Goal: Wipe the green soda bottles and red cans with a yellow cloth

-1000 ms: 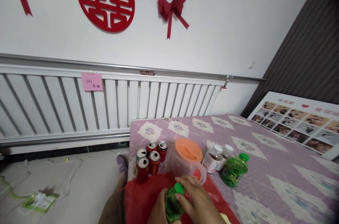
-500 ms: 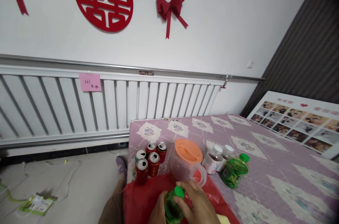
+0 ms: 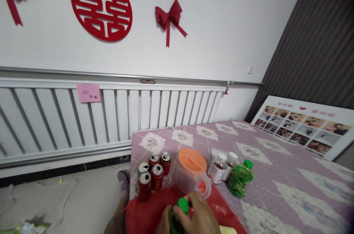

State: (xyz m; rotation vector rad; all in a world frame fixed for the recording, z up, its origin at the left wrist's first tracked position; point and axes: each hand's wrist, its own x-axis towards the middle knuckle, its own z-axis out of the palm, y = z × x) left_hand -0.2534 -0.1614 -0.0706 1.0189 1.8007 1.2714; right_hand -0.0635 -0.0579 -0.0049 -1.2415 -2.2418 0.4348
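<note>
A green plastic bottle (image 3: 174,225) with a green cap (image 3: 183,204) stands at the bottom middle, its lower part cut off by the picture edge. My left hand (image 3: 163,223) is closed round its left side. From the right, my right hand (image 3: 201,215) grips the bottle's top, thumb and fingers around the cap. Beneath both hands lies a red plastic bag (image 3: 146,213). Just beyond them is a clear plastic pitcher (image 3: 181,180) with an orange lid (image 3: 193,160), its handle close to my right fingers.
Several opened drink cans (image 3: 157,177) stand left of the pitcher. To its right are two white-capped bottles (image 3: 218,171) and another green bottle (image 3: 240,180). Something yellow (image 3: 228,230) shows at the bottom edge. A radiator (image 3: 110,112) runs behind the patterned cloth (image 3: 265,175).
The view has tilted up and shifted slightly right, so the scene sits lower and further left. Both hands stay on the green bottle.
</note>
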